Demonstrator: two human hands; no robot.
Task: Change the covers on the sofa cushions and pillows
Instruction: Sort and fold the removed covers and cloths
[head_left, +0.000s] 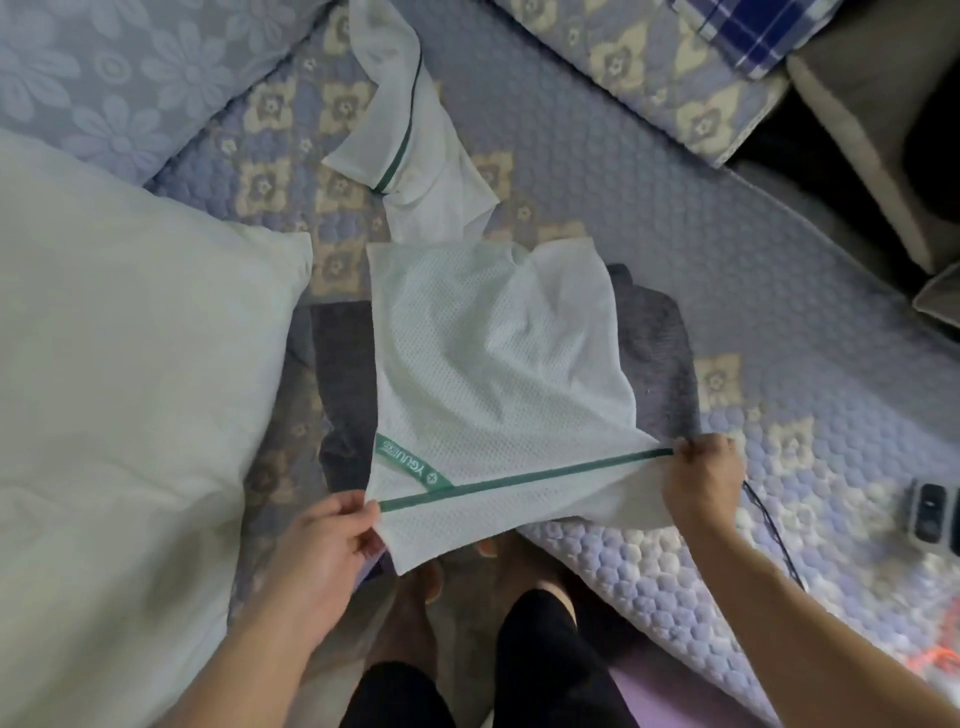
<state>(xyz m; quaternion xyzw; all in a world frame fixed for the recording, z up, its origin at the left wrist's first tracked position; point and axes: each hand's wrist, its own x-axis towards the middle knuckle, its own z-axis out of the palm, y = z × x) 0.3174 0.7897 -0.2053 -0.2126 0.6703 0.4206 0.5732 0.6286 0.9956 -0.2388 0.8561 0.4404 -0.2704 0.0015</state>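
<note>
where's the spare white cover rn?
Head view, top centre: the second white cover lies crumpled on the quilted sofa seat, beyond the held mesh cover.

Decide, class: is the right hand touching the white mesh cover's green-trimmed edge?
Touching. The head view shows the right hand pinching the green trim of the white mesh cover.

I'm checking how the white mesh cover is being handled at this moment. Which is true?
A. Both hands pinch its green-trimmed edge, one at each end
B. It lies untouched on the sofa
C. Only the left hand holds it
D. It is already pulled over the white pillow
A: the left hand and the right hand each pinch an end of the green-trimmed edge of the mesh cover, stretched between them, while the white pillow lies bare beside it.
</note>
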